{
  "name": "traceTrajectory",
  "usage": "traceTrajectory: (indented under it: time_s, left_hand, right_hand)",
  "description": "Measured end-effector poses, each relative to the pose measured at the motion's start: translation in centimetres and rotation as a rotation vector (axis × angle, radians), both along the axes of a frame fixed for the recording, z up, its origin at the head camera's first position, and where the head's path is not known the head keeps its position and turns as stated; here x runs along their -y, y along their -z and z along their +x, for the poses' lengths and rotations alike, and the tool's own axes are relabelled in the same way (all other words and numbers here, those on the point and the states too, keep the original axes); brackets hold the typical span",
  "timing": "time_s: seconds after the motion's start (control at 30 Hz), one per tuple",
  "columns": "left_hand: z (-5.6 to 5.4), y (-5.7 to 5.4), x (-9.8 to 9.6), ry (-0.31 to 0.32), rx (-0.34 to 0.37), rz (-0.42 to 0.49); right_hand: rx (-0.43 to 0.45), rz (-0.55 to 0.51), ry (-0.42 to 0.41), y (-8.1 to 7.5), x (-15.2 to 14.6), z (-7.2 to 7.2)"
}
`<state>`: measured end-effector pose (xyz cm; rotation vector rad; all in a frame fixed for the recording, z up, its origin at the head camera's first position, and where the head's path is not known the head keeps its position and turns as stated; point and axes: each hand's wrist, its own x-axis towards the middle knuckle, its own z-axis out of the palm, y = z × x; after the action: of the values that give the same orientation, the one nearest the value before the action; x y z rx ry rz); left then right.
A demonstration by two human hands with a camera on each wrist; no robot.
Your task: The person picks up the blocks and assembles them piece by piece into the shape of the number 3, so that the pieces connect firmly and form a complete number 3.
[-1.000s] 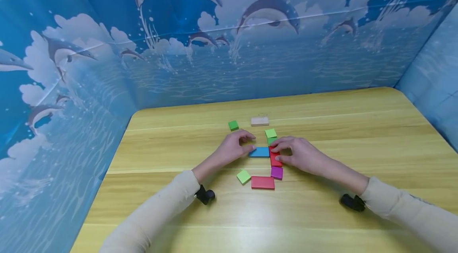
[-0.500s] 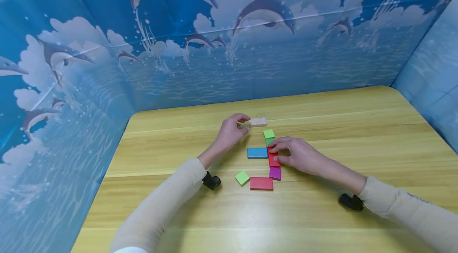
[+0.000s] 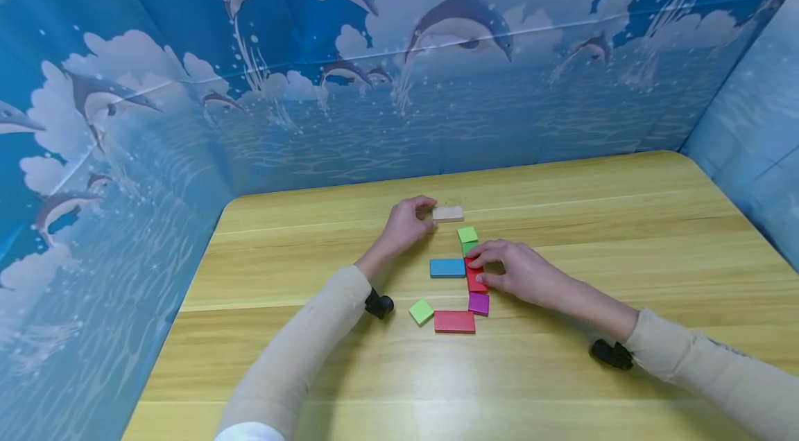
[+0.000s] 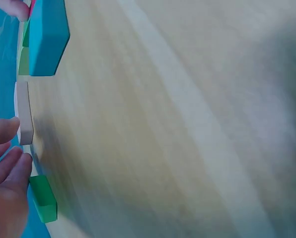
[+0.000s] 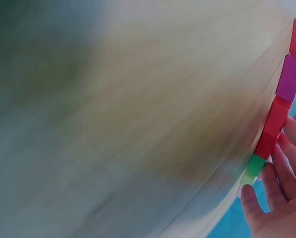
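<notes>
My left hand (image 3: 406,225) is at the left end of a pale wooden block (image 3: 448,213), thumb and fingers spread apart around that end. In the left wrist view the thumb tip overlaps the block's side; contact is unclear. A green block (image 4: 43,198) shows beneath the hand there, hidden in the head view. With curved fingers and thumb, my right hand (image 3: 521,272) holds a red block (image 3: 476,277) in place. That block joins a column with a green block (image 3: 469,247) and light green block (image 3: 467,234) behind and a purple block (image 3: 478,304) in front.
A blue block (image 3: 447,268) lies against the column's left side. Nearer the person are a red block (image 3: 454,322) and a turned light green block (image 3: 421,312). The wooden table (image 3: 593,219) ends at a dolphin-printed curtain (image 3: 374,115).
My left hand has left the blue block and moved back to the pale wooden block, covering the green block at the left. My right hand stays on the red block.
</notes>
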<state>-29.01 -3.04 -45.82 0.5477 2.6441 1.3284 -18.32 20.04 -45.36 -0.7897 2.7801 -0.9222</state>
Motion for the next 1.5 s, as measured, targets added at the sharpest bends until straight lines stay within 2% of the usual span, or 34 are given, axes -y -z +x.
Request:
traceTrajectory:
  time_s: [0.17,0.57,0.8,1.07,1.5]
  left_hand:
    - [-0.5,0.0,-0.4,0.017,0.001,-0.020]
    - [-0.4,0.4,-1.4,0.020,-0.053,-0.103]
    - [-0.1,0.0,-1.1,0.035,-0.050,-0.121]
    - [0.2,0.2,-0.7,0.050,-0.066,-0.138]
    - [0.8,-0.1,-0.3,0.053,-0.084,-0.169]
  right_hand:
    - [-0.008,0.003,-0.005,-0.1,0.0,0.1]
    - [0.004,0.009,-0.006,-0.1,0.0,0.0]
    - [-0.003,0.015,-0.007,-0.1,0.1,0.1]
    - [-0.028,0.012,-0.009,0.0,0.1,0.1]
    - [-0.020,-0.009,-0.015,0.2,-0.1,0.2]
